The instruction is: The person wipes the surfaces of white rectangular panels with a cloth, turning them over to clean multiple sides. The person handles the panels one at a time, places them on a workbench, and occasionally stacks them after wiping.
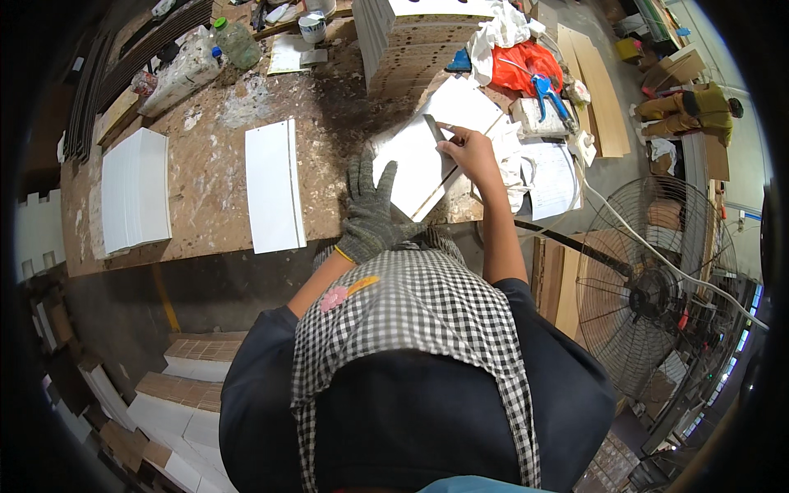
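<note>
A white panel [417, 163] with a thin groove along one side lies slanted on the worktable in front of me. My left hand [367, 209], in a grey knit glove, rests flat at the panel's left edge with its fingers stretched out. Bare, my right hand [470, 154] pinches a narrow flat grey metal blade [432, 127] over the panel's far part. Whether the blade touches the surface I cannot tell. Left of the glove, another white panel [273, 187] lies on the table, and beyond it stands a stack of white panels [136, 193].
Past the panel rise tall stacked boards [419, 49]. Blue pliers-like tool [549, 97] and red plastic bag [526, 66] lie at the right, near a written sheet [552, 179]. A caged fan [653, 292] stands to the right; another person [694, 112] is farther off.
</note>
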Demonstrator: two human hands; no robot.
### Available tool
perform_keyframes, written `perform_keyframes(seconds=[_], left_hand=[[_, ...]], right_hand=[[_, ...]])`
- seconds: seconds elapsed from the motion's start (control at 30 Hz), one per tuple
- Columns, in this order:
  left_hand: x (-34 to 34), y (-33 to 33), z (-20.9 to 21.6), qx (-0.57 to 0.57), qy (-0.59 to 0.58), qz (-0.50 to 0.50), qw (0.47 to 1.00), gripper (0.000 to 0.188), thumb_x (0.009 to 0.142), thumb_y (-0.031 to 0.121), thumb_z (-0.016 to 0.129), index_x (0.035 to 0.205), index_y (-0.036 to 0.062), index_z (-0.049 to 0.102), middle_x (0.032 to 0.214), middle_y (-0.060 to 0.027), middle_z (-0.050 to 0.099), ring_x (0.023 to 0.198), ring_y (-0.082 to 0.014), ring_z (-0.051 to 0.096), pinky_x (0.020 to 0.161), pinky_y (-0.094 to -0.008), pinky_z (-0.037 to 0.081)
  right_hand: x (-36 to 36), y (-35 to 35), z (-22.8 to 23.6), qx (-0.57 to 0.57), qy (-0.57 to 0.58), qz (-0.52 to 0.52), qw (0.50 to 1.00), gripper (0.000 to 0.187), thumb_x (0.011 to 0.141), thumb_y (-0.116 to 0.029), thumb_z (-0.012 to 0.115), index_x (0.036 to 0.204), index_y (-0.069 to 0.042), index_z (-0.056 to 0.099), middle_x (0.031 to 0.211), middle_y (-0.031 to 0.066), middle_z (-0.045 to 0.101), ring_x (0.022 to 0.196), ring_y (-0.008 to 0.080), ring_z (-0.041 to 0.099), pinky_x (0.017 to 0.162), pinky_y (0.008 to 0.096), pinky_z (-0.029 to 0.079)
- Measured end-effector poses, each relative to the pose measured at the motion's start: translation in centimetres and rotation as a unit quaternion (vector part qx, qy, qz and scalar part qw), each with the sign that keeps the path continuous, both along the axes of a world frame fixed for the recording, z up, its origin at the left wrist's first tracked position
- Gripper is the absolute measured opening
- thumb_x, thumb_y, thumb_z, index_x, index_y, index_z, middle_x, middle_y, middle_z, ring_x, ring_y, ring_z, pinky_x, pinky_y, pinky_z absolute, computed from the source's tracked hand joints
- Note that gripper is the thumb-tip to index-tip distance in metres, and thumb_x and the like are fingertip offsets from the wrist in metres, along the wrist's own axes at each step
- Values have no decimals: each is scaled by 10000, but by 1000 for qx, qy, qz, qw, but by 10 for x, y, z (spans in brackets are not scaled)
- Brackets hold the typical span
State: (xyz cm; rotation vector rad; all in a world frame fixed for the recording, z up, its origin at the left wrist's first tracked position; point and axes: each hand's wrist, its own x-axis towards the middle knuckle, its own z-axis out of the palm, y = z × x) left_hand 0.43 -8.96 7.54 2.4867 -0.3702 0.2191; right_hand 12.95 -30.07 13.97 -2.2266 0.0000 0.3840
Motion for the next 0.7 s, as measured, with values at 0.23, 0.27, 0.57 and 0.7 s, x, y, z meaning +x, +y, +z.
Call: perform_keyframes(seconds=[0.23,0.27,0.57,0.7], left_hand=[[3,-1,-10,-22,-33,10,999,1222,667,684,785,1555,59,225,1553,-332,150,1455,-486,174,1157,-646,185],[4,-3,-10,-18,-57,19,998,1197,649,641,821,1535,50,273,1525,-333,215,1426,-497,238,1142,-634,243],[0,2,-3,-79,13,1,997,1268,689,683,784,1580,50,140,1571,-319,118,1470,-465,153,1176,-635,172],[-10,11,17,-87,27,19,996,1332,675,690,793,1578,29,70,1589,-298,90,1485,-448,125,1197,-600,161]], right_hand=[[-3,5,3,-30,-23,-15,999,324,830,-151,778,1126,-24,740,740,87,700,643,127,622,627,306,506],[0,2,-5,12,-22,-33,999,287,828,-156,779,1056,15,739,735,89,704,650,134,634,632,308,510],[-13,13,9,31,18,-31,999,306,856,-110,754,1144,-11,731,767,80,716,670,117,636,647,291,509],[-25,21,2,45,-6,61,997,350,861,-109,743,1199,-25,712,764,88,712,661,119,628,642,286,513]])
